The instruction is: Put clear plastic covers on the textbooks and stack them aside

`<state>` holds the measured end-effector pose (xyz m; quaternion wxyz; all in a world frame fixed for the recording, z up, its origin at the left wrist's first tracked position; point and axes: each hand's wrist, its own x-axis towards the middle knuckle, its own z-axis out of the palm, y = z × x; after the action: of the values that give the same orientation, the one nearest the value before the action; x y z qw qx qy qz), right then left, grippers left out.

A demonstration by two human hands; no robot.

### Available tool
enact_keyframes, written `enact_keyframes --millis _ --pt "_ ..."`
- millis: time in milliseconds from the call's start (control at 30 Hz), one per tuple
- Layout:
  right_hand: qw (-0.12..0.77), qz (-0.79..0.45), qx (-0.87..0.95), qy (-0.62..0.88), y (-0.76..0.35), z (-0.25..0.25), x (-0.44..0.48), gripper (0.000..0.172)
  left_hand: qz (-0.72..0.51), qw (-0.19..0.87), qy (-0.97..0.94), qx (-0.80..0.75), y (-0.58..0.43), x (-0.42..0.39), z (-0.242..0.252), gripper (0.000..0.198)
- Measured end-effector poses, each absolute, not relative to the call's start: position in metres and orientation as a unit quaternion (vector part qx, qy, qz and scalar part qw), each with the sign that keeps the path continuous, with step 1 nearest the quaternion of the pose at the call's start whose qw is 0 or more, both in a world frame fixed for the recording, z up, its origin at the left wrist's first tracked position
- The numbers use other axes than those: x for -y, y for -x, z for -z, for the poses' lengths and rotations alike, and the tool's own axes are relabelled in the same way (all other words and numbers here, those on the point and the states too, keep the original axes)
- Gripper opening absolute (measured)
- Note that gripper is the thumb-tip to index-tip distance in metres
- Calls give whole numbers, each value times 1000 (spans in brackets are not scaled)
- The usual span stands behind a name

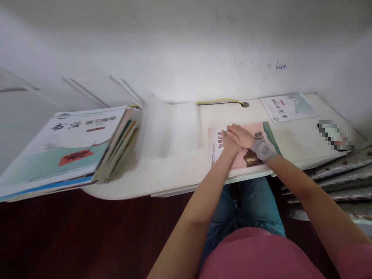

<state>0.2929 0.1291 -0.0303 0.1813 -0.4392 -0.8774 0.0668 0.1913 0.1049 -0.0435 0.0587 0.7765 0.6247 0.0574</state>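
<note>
A pink-covered textbook with Chinese lettering lies on the white desk in front of me. My left hand lies on its cover, palm down, fingers partly hidden beneath the other hand. Laid across it is my right hand, its fingers stretched out flat; a grey-banded watch circles that wrist. Neither hand grips anything. Both touch the book's upper middle, between the printed title and the picture of a brown object.
A tall stack of books stands at the left. Beside it is a blurred white, see-through shape. A calligraphy booklet and a pixelated phone lie to the right. A yellow cable runs along the wall; patterned silver cushions stack at lower right.
</note>
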Motion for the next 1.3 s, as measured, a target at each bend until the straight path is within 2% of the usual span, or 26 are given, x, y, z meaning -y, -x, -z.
enact_keyframes --millis 333,667,967,1100,1300 --pt "131 -65 877 457 -306 42 -130 68 -68 73 -778 -621 -181 -109 45 62" --pt "56 19 851 521 -338 51 -138 62 -88 69 -732 -672 -158 -108 43 63" --pt "56 20 786 616 -370 49 -141 57 -125 33 -656 -744 -126 -101 50 64" --pt "66 31 761 645 -379 51 -142 58 -189 20 -642 -743 -120 -98 49 63" --pt "72 58 769 633 -380 56 -142 56 -387 164 -559 -714 -110 -104 43 53"
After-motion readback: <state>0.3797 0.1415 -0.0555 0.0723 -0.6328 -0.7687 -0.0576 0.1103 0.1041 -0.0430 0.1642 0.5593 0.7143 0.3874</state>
